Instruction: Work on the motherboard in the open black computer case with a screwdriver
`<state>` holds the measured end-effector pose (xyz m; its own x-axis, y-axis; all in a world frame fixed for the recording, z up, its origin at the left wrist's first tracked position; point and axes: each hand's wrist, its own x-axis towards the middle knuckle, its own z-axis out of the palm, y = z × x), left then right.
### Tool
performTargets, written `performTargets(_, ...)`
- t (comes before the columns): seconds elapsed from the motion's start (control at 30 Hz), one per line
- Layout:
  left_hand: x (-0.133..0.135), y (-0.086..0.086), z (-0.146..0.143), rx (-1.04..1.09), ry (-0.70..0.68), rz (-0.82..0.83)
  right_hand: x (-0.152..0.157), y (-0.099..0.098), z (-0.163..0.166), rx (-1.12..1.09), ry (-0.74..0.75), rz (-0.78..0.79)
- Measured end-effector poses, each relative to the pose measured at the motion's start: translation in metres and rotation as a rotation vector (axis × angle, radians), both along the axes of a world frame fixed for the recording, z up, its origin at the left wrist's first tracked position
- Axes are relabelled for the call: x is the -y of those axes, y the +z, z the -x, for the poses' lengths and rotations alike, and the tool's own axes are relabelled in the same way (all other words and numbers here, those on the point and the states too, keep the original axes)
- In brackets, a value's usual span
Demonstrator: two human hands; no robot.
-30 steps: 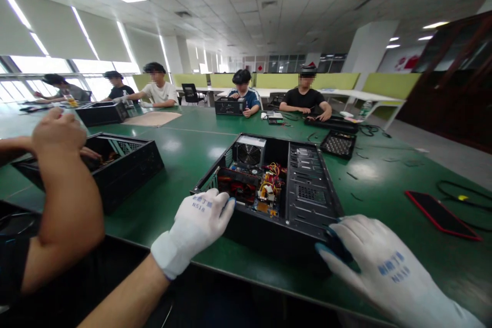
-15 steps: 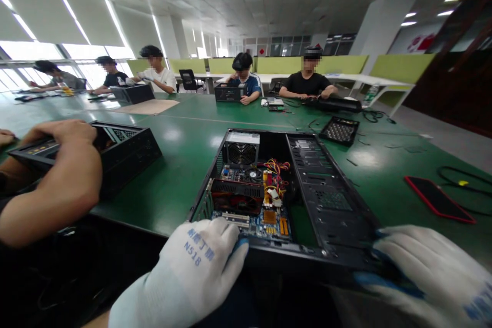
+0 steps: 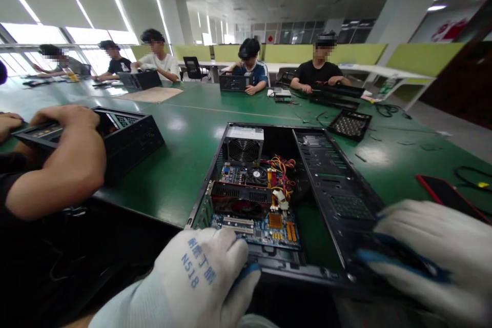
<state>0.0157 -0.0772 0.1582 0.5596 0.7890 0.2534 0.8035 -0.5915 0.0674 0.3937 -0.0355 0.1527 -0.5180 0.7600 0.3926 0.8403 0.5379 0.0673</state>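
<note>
An open black computer case (image 3: 338,189) lies flat on the green table (image 3: 184,164), its near end jutting past the table's front edge. Inside are a motherboard (image 3: 265,220), a graphics card (image 3: 238,200), a power supply with a fan (image 3: 243,146) and red and yellow wires (image 3: 282,166). My left hand (image 3: 200,277), in a white glove, grips the case's near left corner. My right hand (image 3: 426,256), also gloved, grips the near right corner.
A co-worker's bare arm (image 3: 57,169) at left rests on another black case (image 3: 126,133). Several people sit along the table's far side with cases. A red-edged phone (image 3: 449,195) and a black cable (image 3: 471,177) lie at right. A perforated black tray (image 3: 349,125) lies beyond my case.
The case has slid toward me, and its near end now overhangs the table edge. Both my hands stayed on its near corners. The co-worker's arm lowered onto the left case.
</note>
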Motion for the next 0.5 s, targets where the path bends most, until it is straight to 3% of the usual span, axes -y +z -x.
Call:
performTargets(0.1, -0.005, 0.0, -0.002, 0.008, -0.009, 0.067, -0.04, 0.04, 0.057, 0.067, 0.084, 0.023)
performTargets(0.2, -0.008, -0.002, -0.003, 0.001, 0.014, 0.066, -0.088, 0.053, 0.105, 0.262, 0.093, 0.079)
performTargets(0.37, -0.009, -0.004, -0.005, 0.049, 0.007, 0.042, -0.157, 0.023, 0.163, 0.54, 0.085, 0.277)
performTargets(0.5, -0.01, -0.004, -0.006, 0.085, -0.022, -0.01, -0.184, -0.01, 0.189, 0.614, 0.07, 0.496)
